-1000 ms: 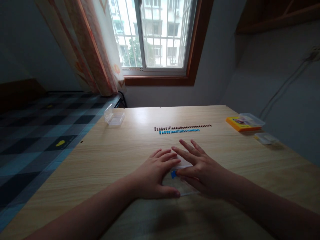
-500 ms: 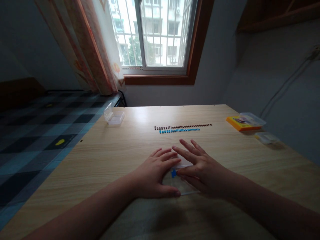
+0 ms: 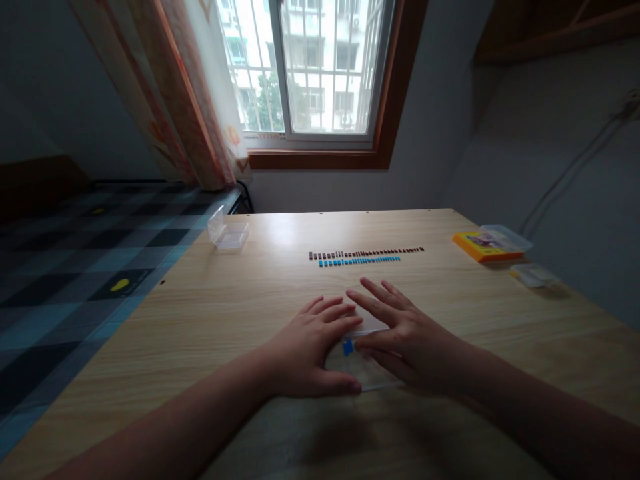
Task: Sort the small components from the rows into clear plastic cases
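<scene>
Surface (image 3: 225, 313): pale wood-grain board; left, far and right edges in view. Left hand (image 3: 311, 341): palm down, fingers and thumb spread across the left side of a clear, shallow plastic box; unclenched, but cannot tell whether it grips. Right hand (image 3: 404, 333): over the box's right side, three fingers extended toward the far edge, index and thumb low near its contents; cannot tell whether they pinch anything.

Clear, shallow plastic box (image 3: 357, 368): on the surface, between and partly under both hands, well in from the left and right edges; lid tipped back toward the far edge.

Yellow-orange rectangular box with printed top (image 3: 483, 248): at the right edge, near the far right corner; clear plastic tray (image 3: 515, 239) against its far side. Open, hinged clear plastic case (image 3: 233, 237): near the far left corner. Small clear plastic container (image 3: 535, 275): right edge, nearer side of the printed box.

Row of tiny dark brown pieces (image 3: 361, 254): between hands and far edge. Row of tiny blue pieces (image 3: 357, 261): just nearer, roughly parallel. Small blue cluster (image 3: 348, 346): inside the shallow box, beside the right index fingertip.
</scene>
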Demonstrator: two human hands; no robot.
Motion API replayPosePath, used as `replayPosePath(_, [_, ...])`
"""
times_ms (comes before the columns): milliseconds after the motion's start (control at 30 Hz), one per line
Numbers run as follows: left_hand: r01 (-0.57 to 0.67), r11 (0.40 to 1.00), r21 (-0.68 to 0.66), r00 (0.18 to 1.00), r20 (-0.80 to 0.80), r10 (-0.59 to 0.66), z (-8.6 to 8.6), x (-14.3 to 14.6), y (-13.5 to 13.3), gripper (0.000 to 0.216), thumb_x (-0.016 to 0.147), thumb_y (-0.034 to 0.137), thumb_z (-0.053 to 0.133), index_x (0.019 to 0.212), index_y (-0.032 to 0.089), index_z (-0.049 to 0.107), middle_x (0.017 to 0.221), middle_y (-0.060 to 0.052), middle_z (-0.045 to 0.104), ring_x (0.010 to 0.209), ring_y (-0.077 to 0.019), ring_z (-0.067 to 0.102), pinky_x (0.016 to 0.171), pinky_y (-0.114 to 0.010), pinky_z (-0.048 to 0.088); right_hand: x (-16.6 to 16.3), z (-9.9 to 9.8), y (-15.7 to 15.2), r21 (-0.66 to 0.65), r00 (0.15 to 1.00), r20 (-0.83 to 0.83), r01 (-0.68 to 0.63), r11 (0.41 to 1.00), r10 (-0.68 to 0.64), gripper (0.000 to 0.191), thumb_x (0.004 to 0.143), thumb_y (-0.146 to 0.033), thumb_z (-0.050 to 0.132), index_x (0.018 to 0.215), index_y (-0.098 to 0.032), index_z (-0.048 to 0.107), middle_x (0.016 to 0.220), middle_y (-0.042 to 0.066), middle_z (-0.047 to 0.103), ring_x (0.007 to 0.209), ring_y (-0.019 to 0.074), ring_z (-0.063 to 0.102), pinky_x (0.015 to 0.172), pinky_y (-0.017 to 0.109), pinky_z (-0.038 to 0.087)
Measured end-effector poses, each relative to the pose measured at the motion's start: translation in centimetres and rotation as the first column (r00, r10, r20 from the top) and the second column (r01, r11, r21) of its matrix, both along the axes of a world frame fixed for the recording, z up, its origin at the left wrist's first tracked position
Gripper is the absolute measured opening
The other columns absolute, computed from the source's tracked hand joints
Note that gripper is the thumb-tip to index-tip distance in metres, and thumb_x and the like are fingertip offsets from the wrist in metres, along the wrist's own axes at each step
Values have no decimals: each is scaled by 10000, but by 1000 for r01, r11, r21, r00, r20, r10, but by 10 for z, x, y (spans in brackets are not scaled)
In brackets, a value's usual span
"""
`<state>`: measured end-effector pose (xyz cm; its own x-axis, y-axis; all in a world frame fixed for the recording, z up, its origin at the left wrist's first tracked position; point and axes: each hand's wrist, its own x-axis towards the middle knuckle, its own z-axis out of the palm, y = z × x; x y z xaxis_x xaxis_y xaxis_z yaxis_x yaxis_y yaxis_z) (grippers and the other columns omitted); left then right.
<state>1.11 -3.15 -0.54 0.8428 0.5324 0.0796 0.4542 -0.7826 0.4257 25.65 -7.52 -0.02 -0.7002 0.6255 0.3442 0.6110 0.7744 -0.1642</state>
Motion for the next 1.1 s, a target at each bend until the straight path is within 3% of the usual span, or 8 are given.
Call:
replayPosePath(233, [-15, 1000, -26, 999, -39, 14, 4, 0, -1, 963, 752, 774, 693, 1517, 226, 488, 1591, -138, 442, 1494, -423, 327, 1233, -637, 193, 9, -2, 11, 136, 958, -287, 55, 989, -14, 224, 970, -209, 577, 1052, -257, 780, 1544, 84, 508, 1527, 301, 307, 1220, 577, 294])
replayPosePath(367, [-17, 999, -29, 999, -51, 15, 7, 0, -2, 950, 757, 763, 695, 1512, 221, 498, 1593, -139, 438, 1491, -421, 335, 1232, -640, 195, 21, -11, 31, 114, 905, -424, 103, 988, -45, 208, 973, -261, 595, 1084, -257, 770, 1503, 83, 550, 1511, 307, 335, 1194, 562, 354])
replayPosePath(567, [-20, 1000, -23, 999, -44, 19, 7, 1, -3, 937, 747, 770, 698, 1498, 241, 514, 1590, -127, 446, 1490, -410, 345, 1235, -627, 201, 23, -30, 79, 93, 859, -503, 168, 981, -99, 285, 1024, -304, 492, 1135, -257, 751, 1452, 95, 596, 1499, 282, 363, 1214, 587, 300])
replayPosePath(867, [-12, 999, -31, 1000, -21, 11, 8, 0, -3, 919, 747, 733, 725, 1485, 222, 526, 1574, -129, 470, 1482, -417, 355, 1238, -629, 192, -13, -36, 146, 86, 941, -315, 154, 984, -119, 326, 1014, -310, 488, 1183, -271, 764, 1548, 88, 508, 1557, 305, 227, 1239, 623, 161])
replayPosePath(1100, [-12, 999, -36, 1000, -18, 12, 7, 0, -3, 883, 762, 699, 721, 1481, 225, 528, 1569, -130, 476, 1476, -416, 367, 1235, -631, 197, -38, -41, 168, 116, 970, -207, 151, 982, -124, 282, 956, -286, 605, 1184, -329, 765, 1612, 37, 421, 1565, 319, 191, 1236, 637, 156])
